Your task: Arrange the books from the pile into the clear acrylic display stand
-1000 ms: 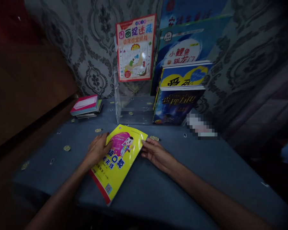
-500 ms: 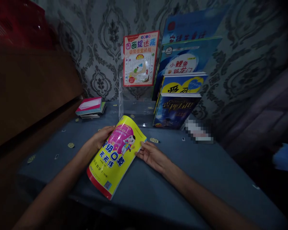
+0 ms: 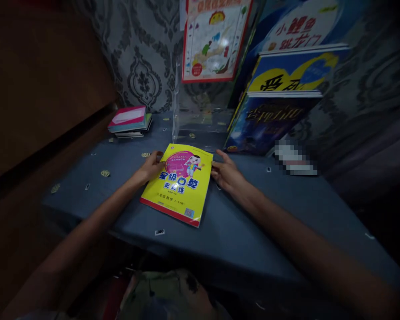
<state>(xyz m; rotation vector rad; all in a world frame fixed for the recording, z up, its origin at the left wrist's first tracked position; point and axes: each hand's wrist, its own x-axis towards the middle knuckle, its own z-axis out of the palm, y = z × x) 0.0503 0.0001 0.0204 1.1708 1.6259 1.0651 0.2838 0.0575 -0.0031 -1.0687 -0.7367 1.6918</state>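
**While its edges are gripped, a yellow book (image 3: 180, 184) is shown face up**

Where its left edge is met, the fingers of the left hand (image 3: 150, 169) are curled closed around it, the thumb being laid at the cover. By the right hand (image 3: 229, 173) the upper right edge is touched, with the fingers partly spread (how firmly it is pinched cannot be told, as some tips are hidden). On the cover a pink disc, a cartoon figure and blue characters are printed, and the near edge is bordered in red. The yellow book is placed at the front middle of the table (image 3: 200, 242); whether the cloth is touched beneath cannot be made out.

Just beyond, a clear stand (image 3: 200, 119) is set, with a red-bordered book (image 3: 216, 40) propped high. At its right, upright books (image 3: 293, 73) are ranged in overlapping rows, and beside them a white item (image 3: 296, 158) is masked by pixels. Farther left, a pink-topped stack (image 3: 130, 118) is laid near the patterned wallpaper (image 3: 140, 80).
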